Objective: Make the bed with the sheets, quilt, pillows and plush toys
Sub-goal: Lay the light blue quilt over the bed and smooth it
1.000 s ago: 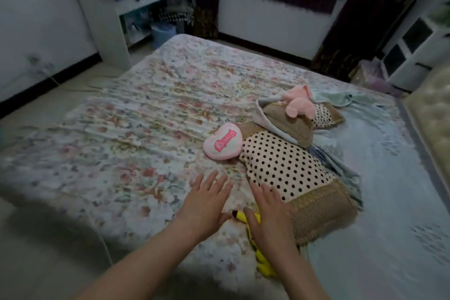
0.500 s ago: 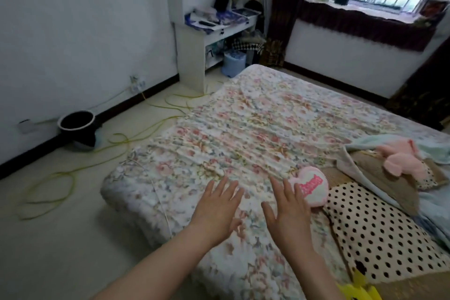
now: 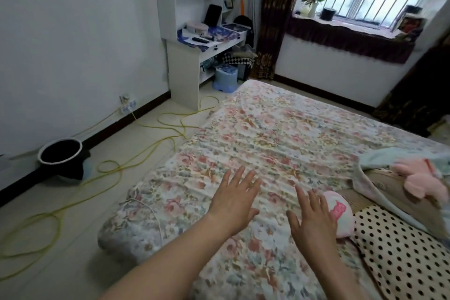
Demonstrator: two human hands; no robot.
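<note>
1. Left hand (image 3: 233, 204) and right hand (image 3: 314, 220): flat, fingers spread, empty, over the floral quilt (image 3: 280, 143).
2. Step: smoothing. Next: pillows (image 3: 399, 253) and plush toys (image 3: 341, 214), at 3 o'clock, need arranging.

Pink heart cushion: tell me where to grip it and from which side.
Take the pink heart cushion by its soft rounded upper lobe, from above on its left, where the open right hand already hovers. Its right side butts against the polka-dot pillow, which probably blocks fingers there.
</note>
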